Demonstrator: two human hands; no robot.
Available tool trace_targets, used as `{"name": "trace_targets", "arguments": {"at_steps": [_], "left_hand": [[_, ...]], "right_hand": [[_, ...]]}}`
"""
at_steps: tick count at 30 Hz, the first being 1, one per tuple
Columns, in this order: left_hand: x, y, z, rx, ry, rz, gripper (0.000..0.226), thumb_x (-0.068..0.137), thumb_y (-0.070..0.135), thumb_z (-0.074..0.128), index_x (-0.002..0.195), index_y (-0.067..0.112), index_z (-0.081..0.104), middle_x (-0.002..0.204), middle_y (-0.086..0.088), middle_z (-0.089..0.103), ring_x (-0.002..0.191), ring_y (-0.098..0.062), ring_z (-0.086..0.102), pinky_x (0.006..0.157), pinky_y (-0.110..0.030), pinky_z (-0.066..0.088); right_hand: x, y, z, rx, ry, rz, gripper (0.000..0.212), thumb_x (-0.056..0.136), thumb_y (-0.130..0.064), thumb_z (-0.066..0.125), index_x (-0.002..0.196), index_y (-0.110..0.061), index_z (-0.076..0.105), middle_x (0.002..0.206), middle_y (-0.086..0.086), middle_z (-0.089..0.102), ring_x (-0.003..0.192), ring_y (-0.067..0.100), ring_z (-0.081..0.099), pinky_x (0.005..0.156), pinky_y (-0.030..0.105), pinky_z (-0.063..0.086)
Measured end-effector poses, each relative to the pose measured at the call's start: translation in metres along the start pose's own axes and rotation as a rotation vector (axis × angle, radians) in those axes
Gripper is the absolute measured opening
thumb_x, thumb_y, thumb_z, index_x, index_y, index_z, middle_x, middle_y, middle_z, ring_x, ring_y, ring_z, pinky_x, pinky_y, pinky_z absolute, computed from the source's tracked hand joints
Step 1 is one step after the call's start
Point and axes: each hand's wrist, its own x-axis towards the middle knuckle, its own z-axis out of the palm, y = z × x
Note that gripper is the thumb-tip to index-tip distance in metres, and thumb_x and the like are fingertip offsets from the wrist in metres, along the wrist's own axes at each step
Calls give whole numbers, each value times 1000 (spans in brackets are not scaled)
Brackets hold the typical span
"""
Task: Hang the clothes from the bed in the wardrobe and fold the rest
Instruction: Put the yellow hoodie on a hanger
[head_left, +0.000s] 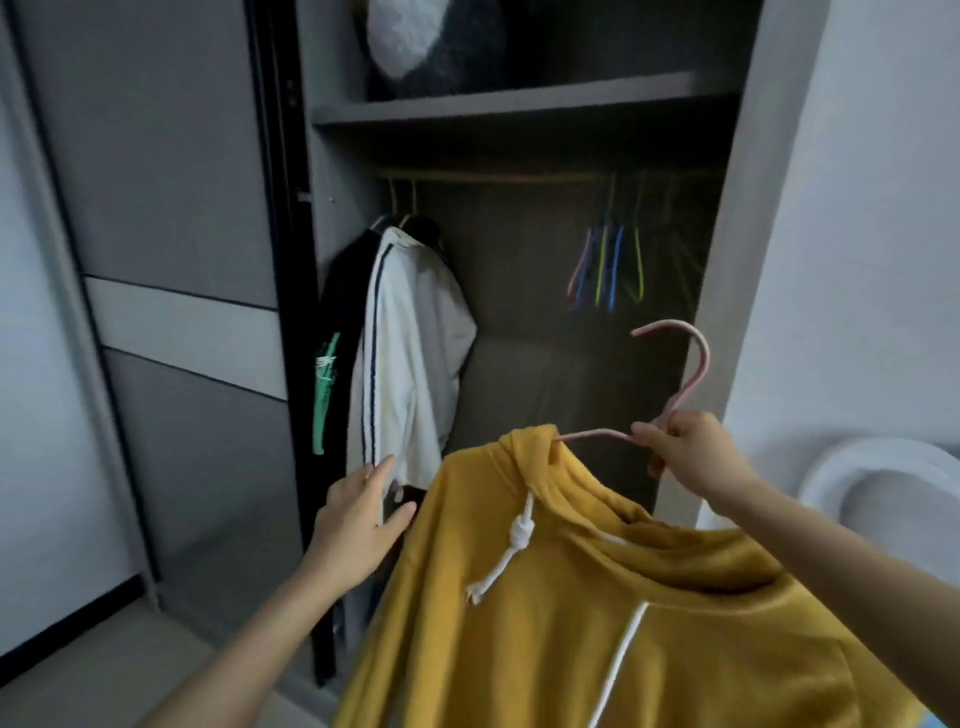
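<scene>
From the head camera, the yellow hoodie hangs on a pink hanger in front of the open wardrobe, below its rail and not yet on it. The hanger's hook stands upright with its curved tip opening to the left. The hoodie's long axis runs from the hood at the centre of the frame down towards the lower right, where its body fills the corner. The right hand grips the hanger's neck just under the hook, fingers curled round the thin rod, so the hoodie falls below and to the left of that hand. The left hand is released, fingers straight and thumb spread, just left of the hoodie's shoulder at the hem of a white jacket; whether it touches the jacket I cannot tell. The hoodie is soft, thick fabric with white knotted drawcords. The jacket has dark stripes down the sleeve and hangs at the rail's left end beside a black garment with green print. Thin coloured empty hangers cluster to the right on the rail. Above, a flat grey shelf holds a rounded white and dark bundle.
</scene>
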Motion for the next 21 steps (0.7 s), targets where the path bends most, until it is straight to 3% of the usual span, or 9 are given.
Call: {"name": "trace_targets", "arguments": {"at_steps": [6,12,15,21], "left_hand": [[53,-40,-30,30,16,-40,70,94,42,48,150,26,9,154,-4,19,140,-24,16,110,-39,24],[136,-99,-66,152,56,-58,70,96,39,45,151,27,4,156,-9,12,142,-24,6,113,-39,16],[189,-126,-89,274,128,-55,69,96,40,44,151,24,5,155,-10,13,141,-26,8,113,-37,16],[291,-158,-117,356,254,-23,68,96,44,41,150,26,4,156,-9,8,141,-26,6,110,-39,19]], "right_hand": [[81,-61,46,204,12,207,16,92,-19,57,89,-3,61,69,9,58,52,14,48,46,23,33],[161,-110,86,482,-114,364,22,95,-9,50,73,-5,54,61,5,45,49,9,34,41,17,27],[206,-132,108,639,-133,323,21,95,-2,43,76,-2,52,62,6,43,37,5,33,28,12,23],[283,-178,151,721,-72,142,23,94,1,37,78,-3,53,65,9,48,44,10,34,29,15,26]]}}
